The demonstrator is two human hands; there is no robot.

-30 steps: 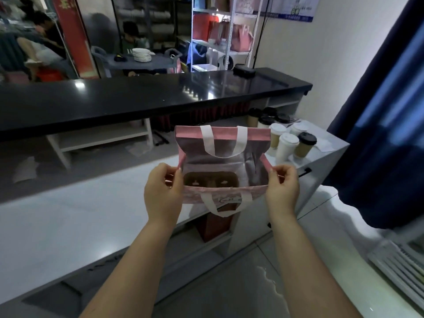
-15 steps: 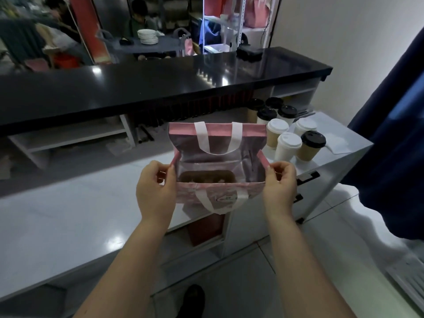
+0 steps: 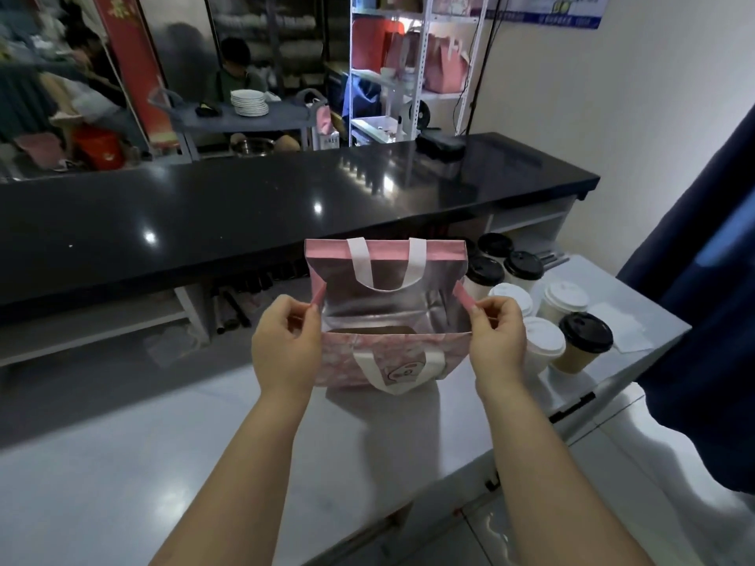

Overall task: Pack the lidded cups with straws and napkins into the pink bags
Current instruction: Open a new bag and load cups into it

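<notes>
A pink bag [image 3: 388,316] with white handles and a silver lining stands on the grey counter [image 3: 122,463], its mouth held wide. My left hand [image 3: 286,345] pinches the bag's left side edge. My right hand [image 3: 496,341] pinches its right side edge. A brown cardboard insert shows at the bottom inside. Several lidded paper cups stand just right of the bag: white-lidded ones [image 3: 543,345] and black-lidded ones [image 3: 586,335]. White napkins [image 3: 621,326] lie beyond the cups. No straws are visible.
A long black bar top [image 3: 245,214] runs across behind the counter. A dark blue curtain [image 3: 711,320] hangs at the right. Shelves with more pink bags [image 3: 443,65] stand at the back. A person sits at a far table with stacked plates [image 3: 249,102].
The bag has moved forward over the counter and come down to stand on it, still held open by both hands. The camera has tilted up a little.
</notes>
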